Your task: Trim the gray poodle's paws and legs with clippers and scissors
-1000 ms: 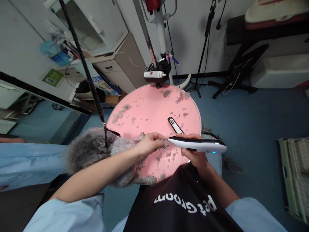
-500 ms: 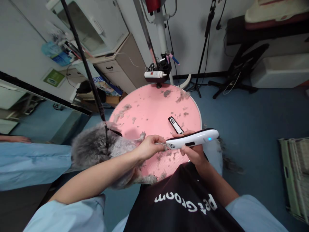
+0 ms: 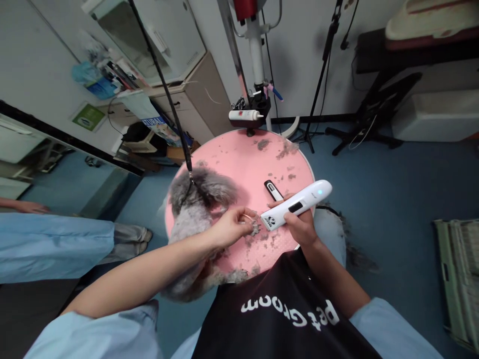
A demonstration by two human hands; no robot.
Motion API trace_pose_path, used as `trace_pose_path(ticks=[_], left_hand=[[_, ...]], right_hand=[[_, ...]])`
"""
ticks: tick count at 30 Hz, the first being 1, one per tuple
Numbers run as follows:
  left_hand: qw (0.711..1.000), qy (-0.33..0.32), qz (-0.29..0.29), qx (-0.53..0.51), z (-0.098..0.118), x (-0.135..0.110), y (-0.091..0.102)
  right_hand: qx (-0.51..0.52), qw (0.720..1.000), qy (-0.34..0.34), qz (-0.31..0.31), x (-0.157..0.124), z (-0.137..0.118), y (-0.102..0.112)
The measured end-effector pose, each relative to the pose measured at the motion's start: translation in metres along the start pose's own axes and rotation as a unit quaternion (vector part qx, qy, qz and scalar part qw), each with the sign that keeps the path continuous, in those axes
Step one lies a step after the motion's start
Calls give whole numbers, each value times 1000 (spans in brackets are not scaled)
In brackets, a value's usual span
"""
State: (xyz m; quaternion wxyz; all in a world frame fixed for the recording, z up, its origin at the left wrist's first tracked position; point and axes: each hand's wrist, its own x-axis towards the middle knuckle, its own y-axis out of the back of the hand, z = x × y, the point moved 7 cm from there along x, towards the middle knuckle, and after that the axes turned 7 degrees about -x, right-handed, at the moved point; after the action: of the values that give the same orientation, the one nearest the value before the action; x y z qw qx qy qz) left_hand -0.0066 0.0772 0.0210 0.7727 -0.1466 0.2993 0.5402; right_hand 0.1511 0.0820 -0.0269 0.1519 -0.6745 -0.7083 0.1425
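A small grey curly dog (image 3: 194, 209) stands on a round pink grooming table (image 3: 243, 159), tethered by a black leash (image 3: 164, 89) that runs up to the left. My left hand (image 3: 232, 227) is closed on the dog's front paw (image 3: 255, 228), holding it out over the table. My right hand (image 3: 297, 224) grips a white electric clipper (image 3: 297, 204) with a blue light, its head right at the paw. A second black and white clipper (image 3: 274, 190) lies on the table just behind my right hand.
Clumps of cut grey fur lie across the pink top and on the blue floor. A pole with a tool holder and a white bottle (image 3: 245, 114) rises at the table's far edge. Cabinets stand at left, black stands and a bench at right. Another person's blue sleeve (image 3: 52, 244) is at left.
The dog has turned and moved toward the table's middle. The clipper has tilted up at its rear end, and its head stays at the paw my left hand holds.
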Motion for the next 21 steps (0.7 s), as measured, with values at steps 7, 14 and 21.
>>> trace_pose_path(ticks=[7,14,21], left_hand=[[998,-59,16,32,-3,5,4],[993,-50,-12,108,3,0,-3],[993,-65,-28,95,2,5,-14]], right_hand=[[-128,991,-44,9,-3,0,-8],[-138,990,-34,22,-2,-6,-11],[-187,982,-31,-14,-13,-11,-19]])
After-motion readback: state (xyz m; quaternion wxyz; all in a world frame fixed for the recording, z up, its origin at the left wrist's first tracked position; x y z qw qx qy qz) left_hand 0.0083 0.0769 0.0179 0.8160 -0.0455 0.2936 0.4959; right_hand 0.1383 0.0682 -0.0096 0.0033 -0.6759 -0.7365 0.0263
